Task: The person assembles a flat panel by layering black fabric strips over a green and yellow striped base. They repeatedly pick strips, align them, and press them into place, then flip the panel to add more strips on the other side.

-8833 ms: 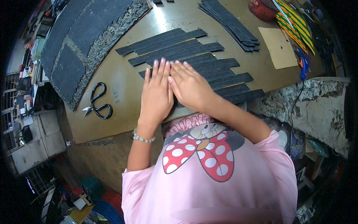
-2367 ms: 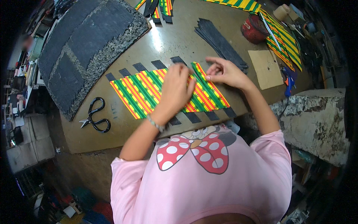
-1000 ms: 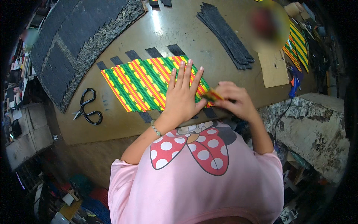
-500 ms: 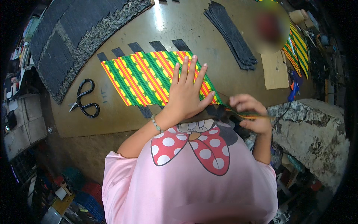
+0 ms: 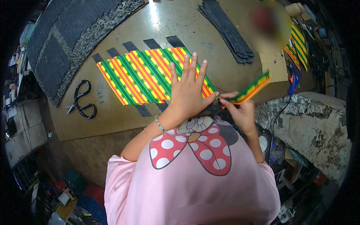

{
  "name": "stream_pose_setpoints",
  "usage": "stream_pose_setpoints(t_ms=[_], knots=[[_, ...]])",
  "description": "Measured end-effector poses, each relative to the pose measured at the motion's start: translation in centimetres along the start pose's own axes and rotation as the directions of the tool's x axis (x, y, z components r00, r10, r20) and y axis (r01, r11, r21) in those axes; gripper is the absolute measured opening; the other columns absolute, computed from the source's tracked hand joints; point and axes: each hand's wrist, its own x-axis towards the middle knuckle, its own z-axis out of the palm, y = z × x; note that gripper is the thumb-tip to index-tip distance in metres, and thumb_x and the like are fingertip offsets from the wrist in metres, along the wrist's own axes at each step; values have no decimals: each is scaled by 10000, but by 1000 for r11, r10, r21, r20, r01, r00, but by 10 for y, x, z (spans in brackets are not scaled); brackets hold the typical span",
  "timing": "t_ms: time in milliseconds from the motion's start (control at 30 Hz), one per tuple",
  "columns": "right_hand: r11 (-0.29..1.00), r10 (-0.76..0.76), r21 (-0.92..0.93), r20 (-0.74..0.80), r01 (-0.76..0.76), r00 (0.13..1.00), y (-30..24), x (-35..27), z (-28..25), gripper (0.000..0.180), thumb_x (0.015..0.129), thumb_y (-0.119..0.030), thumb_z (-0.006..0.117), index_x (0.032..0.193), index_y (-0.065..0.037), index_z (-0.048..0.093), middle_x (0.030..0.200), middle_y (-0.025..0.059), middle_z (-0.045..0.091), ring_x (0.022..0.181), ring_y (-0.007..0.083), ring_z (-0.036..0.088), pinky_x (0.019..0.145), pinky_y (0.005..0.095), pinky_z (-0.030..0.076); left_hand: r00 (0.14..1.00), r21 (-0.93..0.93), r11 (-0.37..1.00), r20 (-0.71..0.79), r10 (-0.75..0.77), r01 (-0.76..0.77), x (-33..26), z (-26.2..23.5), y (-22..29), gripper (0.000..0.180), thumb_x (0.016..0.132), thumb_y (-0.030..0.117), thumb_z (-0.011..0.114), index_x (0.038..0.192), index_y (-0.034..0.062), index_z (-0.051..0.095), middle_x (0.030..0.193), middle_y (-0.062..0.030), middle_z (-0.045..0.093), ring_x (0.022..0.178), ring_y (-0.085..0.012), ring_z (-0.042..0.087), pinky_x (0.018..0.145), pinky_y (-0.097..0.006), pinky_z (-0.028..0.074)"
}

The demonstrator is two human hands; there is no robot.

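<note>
A mat of green, yellow and red striped strips [image 5: 144, 75] lies woven over dark grey strips [image 5: 129, 47] on a brown board [image 5: 112, 120]. My left hand [image 5: 189, 90] lies flat, fingers spread, on the mat's right end. Just to its right, my right hand [image 5: 240, 110] pinches the near end of one striped strip [image 5: 252, 87], which sticks up and away to the right, off the board's edge.
Black scissors [image 5: 80, 101] lie on the board left of the mat. A pile of dark strips [image 5: 227, 30] sits at the back right, next to a tan card [image 5: 273, 67] and more striped strips [image 5: 296, 41]. A rough dark mat [image 5: 67, 41] fills the back left. A crumbling stone ledge [image 5: 311, 123] stands at the right.
Dark strips first lay bare under both hands; the striped mat has since covered them. In the last second my right hand drew one striped strip out to the right; my left hand kept pressing.
</note>
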Motion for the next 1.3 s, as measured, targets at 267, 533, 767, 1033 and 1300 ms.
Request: stream_pose_setpoints(t_ms=[267, 533, 767, 1033, 1300], knots=[[957, 134, 197, 348, -212, 928, -19, 7, -45, 579, 789, 31, 763, 1307, 11, 504, 928, 135, 722, 885, 167, 691, 774, 293, 554, 995, -24, 999, -87, 38, -41, -1, -3, -2, 865, 867, 627, 583, 1492, 62, 388, 1555, -255, 306, 1467, -408, 253, 1149, -634, 157], [978, -140, -78, 449, 195, 882, -43, 184, -23, 528, 791, -253, 837, 1149, 55, 601, 852, 53, 663, 702, 93, 602, 624, 281, 495, 984, -200, 977, -143, -102, 72, -2, -50, -64, 579, 901, 485, 630, 1289, 56, 597, 1353, -194, 519, 1304, -361, 430, 1063, -490, 321], [588, -501, -556, 320, 588, 804, -64, 180, 39, 401, 860, -289, 723, 1086, 31, 640, 1062, 222, 616, 1079, 390, 558, 960, 445, 457, 980, 21, 1000, -199, 1, 3, 24, -50, -104, 545, 788, 472, 765, 1186, 121, 643, 1339, -78, 530, 1313, -332, 388, 1071, -530, 245], [995, -83, 96, 539, 36, 838, -62, 186, 45, 431, 831, -167, 796, 1168, -5, 581, 838, 1, 586, 742, 77, 554, 647, 235, 458, 997, -256, 967, -78, -22, 1, 28, -64, -115, 352, 765, 386, 798, 980, 139, 669, 1031, -3, 646, 1188, -264, 490, 1081, -592, 164], [989, -58, -74, 619, 131, 783, -79, 180, 29, 330, 888, -235, 748, 679, -34, 589, 606, -66, 472, 583, 24, 420, 519, 231, 339, 993, -277, 960, -116, -2, -31, 26, -69, -106, 271, 824, 367, 763, 988, 153, 732, 950, 17, 672, 1148, -240, 524, 1119, -659, 63]])
